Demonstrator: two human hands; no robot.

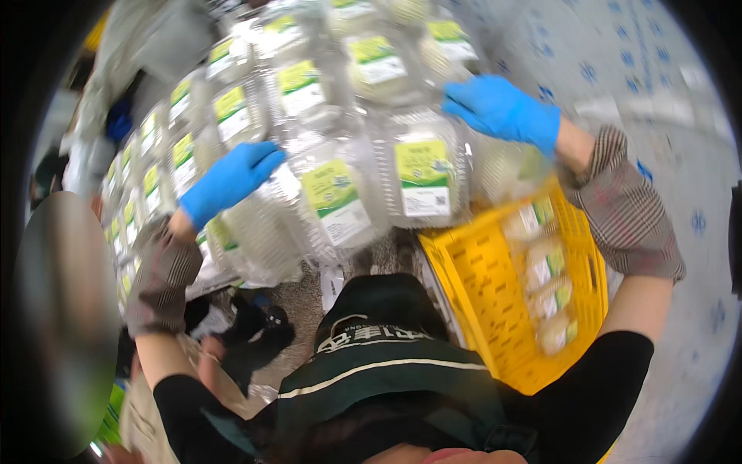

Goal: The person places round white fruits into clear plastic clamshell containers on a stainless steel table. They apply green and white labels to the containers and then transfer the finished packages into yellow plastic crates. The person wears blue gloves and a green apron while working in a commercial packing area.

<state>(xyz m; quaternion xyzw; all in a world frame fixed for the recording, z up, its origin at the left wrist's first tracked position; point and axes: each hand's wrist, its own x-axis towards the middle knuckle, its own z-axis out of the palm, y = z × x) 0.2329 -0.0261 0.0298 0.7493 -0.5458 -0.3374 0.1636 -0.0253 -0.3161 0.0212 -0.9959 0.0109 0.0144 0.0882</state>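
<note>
Both my hands wear blue gloves and lie over rows of clear plastic clamshell packs with green-and-white labels. My left hand [236, 182] is closed, its fingertips at the upper left edge of a tilted clamshell pack [332, 197]. My right hand [502, 114] is closed too, with its bent fingers at the upper right corner of another clamshell pack [423, 174]. These two packs lie side by side at the near edge of the rows. The pale contents are blurred behind the plastic. Both sets of fingertips are partly hidden.
A yellow crate [483, 309] stands at the near right, with several labelled packs [546, 263] lined up along its right side. Further clamshell packs [232, 112] spread away to the left and back. Blue-marked pale sheeting [688, 224] covers the right. Another person's arm [212, 363] shows at lower left.
</note>
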